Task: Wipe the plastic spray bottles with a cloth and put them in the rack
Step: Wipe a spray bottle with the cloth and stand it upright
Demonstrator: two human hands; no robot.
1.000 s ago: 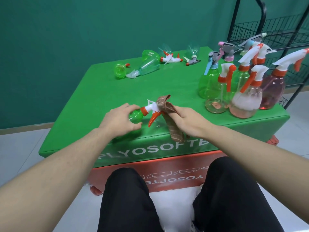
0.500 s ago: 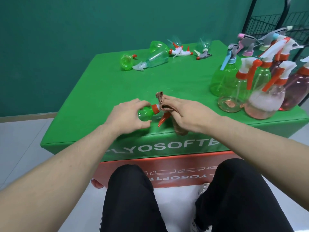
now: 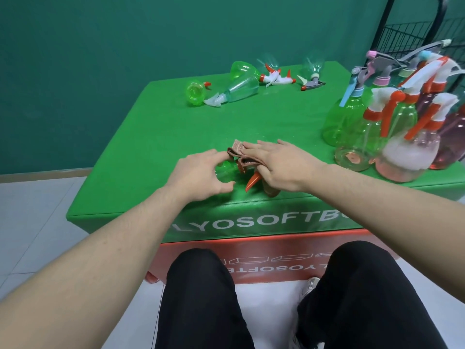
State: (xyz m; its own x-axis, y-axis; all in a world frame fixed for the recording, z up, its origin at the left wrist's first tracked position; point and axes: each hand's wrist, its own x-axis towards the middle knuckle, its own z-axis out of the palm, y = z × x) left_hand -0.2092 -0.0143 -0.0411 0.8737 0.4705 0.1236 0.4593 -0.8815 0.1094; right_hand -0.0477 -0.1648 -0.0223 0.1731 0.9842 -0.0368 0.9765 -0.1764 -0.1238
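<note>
Lying on its side near the front edge of the green padded desk (image 3: 156, 137), the small green plastic spray bottle (image 3: 227, 172) with an orange trigger is gripped by the left hand's (image 3: 198, 176) curled fingers, while the right hand (image 3: 279, 167) presses a crumpled brown cloth (image 3: 239, 154) onto its nozzle with fingers nearly straight.

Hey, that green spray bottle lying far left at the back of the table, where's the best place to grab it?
Probably around the body of the green spray bottle, coming down from above. It lies on its side with its round base toward the camera and its orange trigger pointing away, so the sides are free for fingers to wrap.
</note>
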